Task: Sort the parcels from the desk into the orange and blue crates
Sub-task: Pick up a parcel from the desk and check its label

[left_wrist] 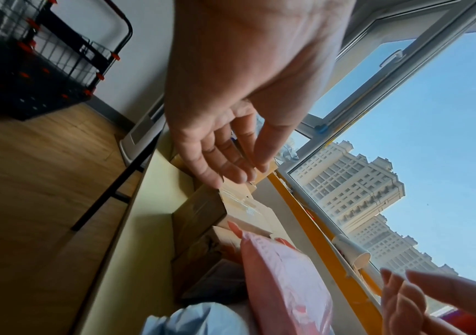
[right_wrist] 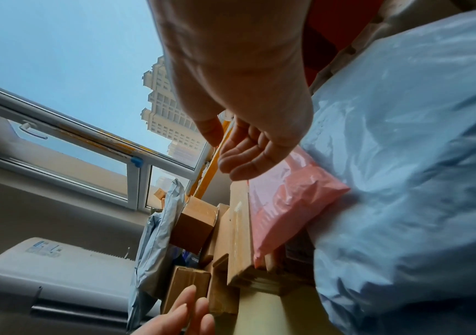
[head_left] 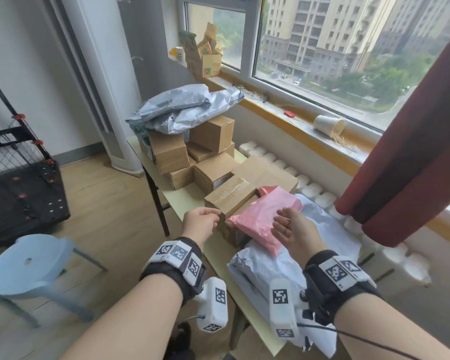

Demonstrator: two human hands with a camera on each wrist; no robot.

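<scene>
Both hands empty, reaching toward the near parcels on the desk (head_left: 190, 201). Left hand (head_left: 199, 224) has fingers loosely extended, tips just at the corner of the taped cardboard box (head_left: 230, 196); the left wrist view shows them near its edge, contact unclear. Right hand (head_left: 292, 229) is palm-up, fingers relaxed and spread, hovering over the pink mailer (head_left: 263, 219), holding nothing. The pink mailer lies tilted across the box and a pale blue poly bag (head_left: 268, 268), so it probably has to come off first. Looks like a two-handed pick, one hand either side of the pile. More brown boxes (head_left: 192, 154) are stacked behind, grey poly bags (head_left: 182, 105) on top. Orange and blue crates not in view; only a black folding cart (head_left: 21, 188) at left. Sorting seems barely started.
</scene>
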